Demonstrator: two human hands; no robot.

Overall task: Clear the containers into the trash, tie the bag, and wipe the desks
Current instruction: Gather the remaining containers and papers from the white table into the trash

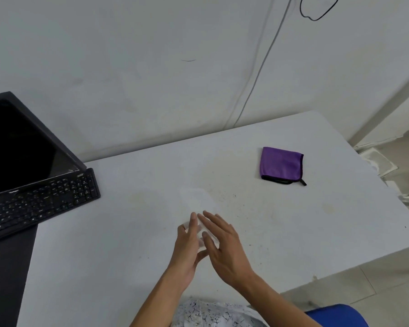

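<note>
A small clear plastic container (200, 235) is pressed between my two hands just above the white desk (128, 232), near its front middle. My left hand (188, 251) holds its left side with the fingers straight. My right hand (224, 246) covers its right side, and most of the container is hidden behind the fingers. A folded purple cloth (280, 165) with black trim lies flat on the desk, far right of my hands. Faint stains and dark specks mark the desk surface between the cloth and my hands.
A black keyboard (40, 201) and a dark monitor (21, 147) stand at the left on a darker desk. A wall runs behind the desk with a thin cable down it. A blue object (335, 315) shows at the bottom right, over a tiled floor.
</note>
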